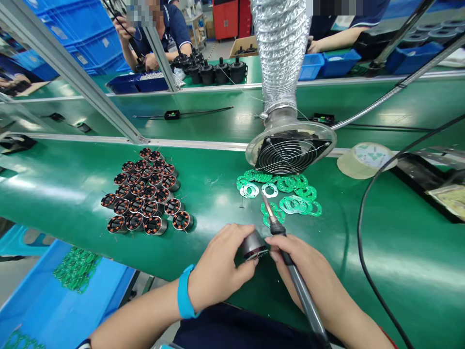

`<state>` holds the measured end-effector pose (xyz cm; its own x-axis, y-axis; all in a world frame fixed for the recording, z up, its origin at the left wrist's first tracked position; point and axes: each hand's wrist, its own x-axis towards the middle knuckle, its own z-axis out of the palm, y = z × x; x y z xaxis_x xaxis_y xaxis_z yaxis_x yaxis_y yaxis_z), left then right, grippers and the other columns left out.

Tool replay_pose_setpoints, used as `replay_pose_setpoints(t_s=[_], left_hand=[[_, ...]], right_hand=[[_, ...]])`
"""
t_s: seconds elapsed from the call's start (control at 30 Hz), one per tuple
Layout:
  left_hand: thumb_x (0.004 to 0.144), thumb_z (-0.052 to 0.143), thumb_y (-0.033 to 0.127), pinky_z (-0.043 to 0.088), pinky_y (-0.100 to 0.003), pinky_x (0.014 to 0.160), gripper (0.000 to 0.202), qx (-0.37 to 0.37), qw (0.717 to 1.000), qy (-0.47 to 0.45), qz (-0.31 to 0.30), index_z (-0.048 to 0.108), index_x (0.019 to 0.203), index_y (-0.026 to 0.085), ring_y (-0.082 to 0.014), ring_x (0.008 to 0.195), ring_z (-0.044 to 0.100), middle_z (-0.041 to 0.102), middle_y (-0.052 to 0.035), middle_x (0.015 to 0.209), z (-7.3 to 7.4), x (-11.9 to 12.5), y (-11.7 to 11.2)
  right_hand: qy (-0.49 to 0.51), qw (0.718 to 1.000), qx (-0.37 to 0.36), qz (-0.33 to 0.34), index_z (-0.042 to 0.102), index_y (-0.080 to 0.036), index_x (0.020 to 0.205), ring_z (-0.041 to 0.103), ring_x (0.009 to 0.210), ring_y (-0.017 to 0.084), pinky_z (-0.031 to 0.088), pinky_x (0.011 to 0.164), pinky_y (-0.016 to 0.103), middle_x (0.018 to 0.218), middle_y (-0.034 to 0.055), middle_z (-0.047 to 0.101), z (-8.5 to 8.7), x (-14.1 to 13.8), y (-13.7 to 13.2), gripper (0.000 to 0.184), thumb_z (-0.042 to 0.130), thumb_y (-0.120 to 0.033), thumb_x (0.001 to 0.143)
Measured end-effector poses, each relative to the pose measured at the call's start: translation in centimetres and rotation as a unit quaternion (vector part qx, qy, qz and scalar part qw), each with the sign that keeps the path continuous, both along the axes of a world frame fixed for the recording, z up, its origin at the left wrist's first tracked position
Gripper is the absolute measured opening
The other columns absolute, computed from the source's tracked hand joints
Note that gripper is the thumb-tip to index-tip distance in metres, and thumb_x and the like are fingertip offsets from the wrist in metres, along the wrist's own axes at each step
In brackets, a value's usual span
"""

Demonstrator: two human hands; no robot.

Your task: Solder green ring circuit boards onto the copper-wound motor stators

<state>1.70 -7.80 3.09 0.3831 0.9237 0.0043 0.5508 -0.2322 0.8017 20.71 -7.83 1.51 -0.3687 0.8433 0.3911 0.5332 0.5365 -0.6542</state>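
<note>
My left hand (220, 264), with a blue wristband, is closed around a small round motor stator (253, 246) on the green mat. My right hand (308, 271) grips a soldering iron (290, 264), whose tip points up and away over a pile of green ring-shaped circuit boards (286, 194). Both hands meet at the stator, near the front edge of the bench.
A cluster of several copper-wound stators (145, 194) stands to the left. A fume-extractor fan (290, 152) on a silver duct sits behind the boards. A tape roll (365, 160) and black cable (363, 218) lie right. A blue tray (65, 291) of green boards sits lower left. Other people work across the bench.
</note>
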Motion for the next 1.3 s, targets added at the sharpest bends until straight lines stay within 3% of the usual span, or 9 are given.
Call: replay_pose_setpoints(t_s=[0.13,0.33,0.5,0.6,0.77,0.87,1.0,1.1,1.3], left_hand=[[0.079,0.048,0.007,0.049,-0.044,0.09,0.049,0.12,0.992,0.043,-0.016,0.05,0.127,0.016,-0.0247,0.099,0.059,0.064,-0.0134,0.112,-0.5,0.0,-0.4],[0.077,0.06,0.027,0.049,-0.033,0.077,0.04,-0.216,0.97,-0.097,0.046,0.055,0.115,0.017,-0.0186,0.084,0.056,0.062,-0.0051,0.096,1.3,-0.2,0.3],[0.072,0.063,0.025,0.043,-0.029,0.069,0.043,-0.272,0.955,-0.117,0.001,0.056,0.113,0.015,-0.0151,0.075,0.047,0.055,-0.0014,0.084,1.7,-0.1,0.5],[0.07,0.065,0.027,0.043,-0.028,0.07,0.039,-0.334,0.926,-0.172,-0.018,0.059,0.107,0.015,-0.0148,0.076,0.05,0.056,-0.0014,0.085,1.3,-0.2,0.8],[0.065,0.068,0.033,0.042,-0.022,0.058,0.033,-0.484,0.831,-0.271,-0.043,0.062,0.092,0.015,-0.0094,0.06,0.055,0.059,0.0011,0.075,0.8,-0.4,1.3],[0.058,0.069,0.033,0.038,-0.019,0.048,0.03,-0.541,0.788,-0.293,-0.015,0.063,0.08,0.014,-0.0056,0.047,0.05,0.059,0.0028,0.066,0.3,0.0,1.3],[0.052,0.062,0.028,0.041,-0.02,0.045,0.025,-0.613,0.735,-0.29,-0.003,0.061,0.073,0.015,-0.0063,0.043,0.049,0.056,0.0041,0.06,-0.3,0.9,1.2],[0.057,0.06,0.029,0.039,-0.02,0.046,0.025,-0.586,0.765,-0.266,-0.007,0.06,0.077,0.014,-0.0066,0.044,0.05,0.057,0.0039,0.062,0.6,0.9,2.3],[0.072,0.066,0.018,0.041,-0.02,0.055,0.022,-0.286,0.943,-0.137,0.096,0.055,0.091,0.016,-0.0087,0.058,0.056,0.06,0.0043,0.07,5.0,-2.4,10.7]], right_hand=[[0.164,0.959,-0.229,-0.034,0.046,-0.027,0.117,0.064,0.059,0.011,0.054,0.057,0.022,0.073,-0.0038,0.062,-0.2,-0.7,-0.2,0.026,0.047,-0.02,0.092],[0.331,0.89,-0.314,0.021,0.048,-0.028,0.12,0.067,0.064,0.012,0.056,0.059,0.023,0.077,-0.0021,0.063,-0.2,-0.3,-0.1,0.033,0.059,-0.036,0.091],[0.261,0.903,-0.341,0.033,0.052,-0.028,0.118,0.053,0.049,0.007,0.047,0.045,0.017,0.067,-0.0074,0.053,0.2,-0.4,0.0,0.032,0.062,-0.032,0.087],[0.206,0.942,-0.266,0.01,0.051,-0.03,0.121,0.056,0.054,0.008,0.051,0.052,0.017,0.069,-0.0067,0.055,-0.1,-0.4,-0.4,0.035,0.063,-0.03,0.087],[0.17,0.977,-0.125,0.026,0.04,-0.032,0.135,0.067,0.105,0.018,0.056,0.088,0.03,0.116,0.0064,0.067,-0.2,0.1,-1.6,0.048,0.059,-0.038,0.092],[0.146,0.986,-0.055,0.067,0.044,-0.032,0.132,0.067,0.106,0.019,0.056,0.087,0.032,0.108,0.0049,0.072,0.1,0.1,-1.8,0.037,0.052,-0.032,0.096],[0.019,0.984,0.156,0.082,0.055,-0.027,0.119,0.069,0.093,0.017,0.049,0.092,0.035,0.092,-0.0007,0.076,0.0,0.2,-1.5,0.026,0.052,-0.022,0.094],[-0.071,0.967,0.232,0.072,0.059,-0.021,0.112,0.067,0.101,0.018,0.046,0.096,0.035,0.098,0.0027,0.077,0.2,1.5,-0.9,0.02,0.047,-0.022,0.095],[-0.224,0.928,0.274,-0.118,0.059,-0.019,0.113,0.069,0.089,0.025,0.051,0.075,0.036,0.099,0.011,0.075,0.7,10.2,3.4,0.025,0.045,-0.03,0.095]])
